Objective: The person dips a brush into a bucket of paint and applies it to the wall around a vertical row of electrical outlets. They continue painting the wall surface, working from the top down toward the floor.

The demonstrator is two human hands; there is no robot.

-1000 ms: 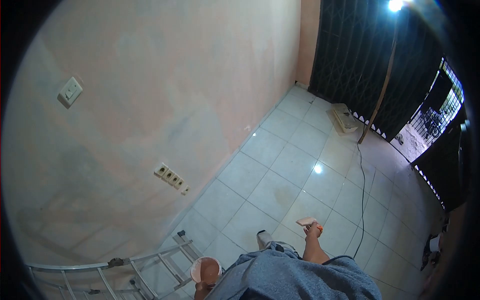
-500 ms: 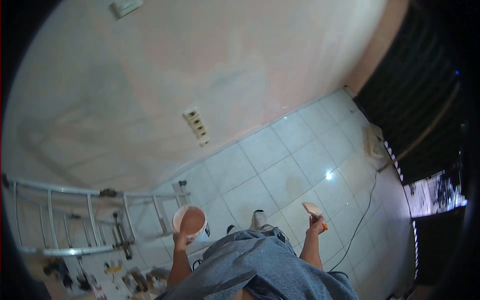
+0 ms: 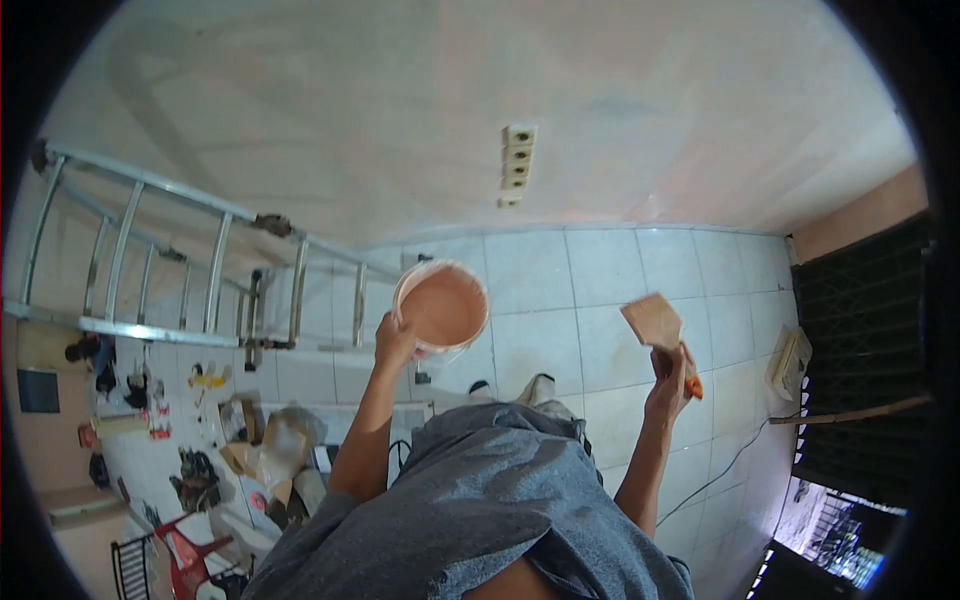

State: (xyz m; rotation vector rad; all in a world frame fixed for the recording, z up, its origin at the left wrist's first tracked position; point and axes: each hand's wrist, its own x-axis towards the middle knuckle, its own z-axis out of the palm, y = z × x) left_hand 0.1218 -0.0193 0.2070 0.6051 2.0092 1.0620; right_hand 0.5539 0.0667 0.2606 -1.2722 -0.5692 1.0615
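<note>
From where I stand, the bucket (image 3: 441, 265) is what draws the eye: a round white tub held up in front of the person's body, over the tiled floor (image 3: 530, 345), its mouth open towards the wall and ceiling. Inside is a pool of pinkish paint (image 3: 437, 312), and the same colour is smeared about the rim. How deep it goes I can't tell.

The left hand (image 3: 396, 343) has its grip closed on the bucket's side, at the left of the rim. Well off to the right of the bucket is the right hand (image 3: 668, 380), its grip clenched on the orange handle of a wide brush (image 3: 652, 320). The brush's flat, pinkish head points up and a little to the left, clear of the bucket.

The ladder (image 3: 219, 272) lies to the left of the bucket in my sight, one end reaching close behind it. Down and to the left of the bucket, cardboard boxes (image 3: 240, 418) sit on the floor beside a clear plastic bag (image 3: 283, 447); I can't make out their contents. Far to the right of the bucket, near the dark gate (image 3: 865, 290), rests a shallow cream container (image 3: 790, 366), its contents too small to tell.
</note>
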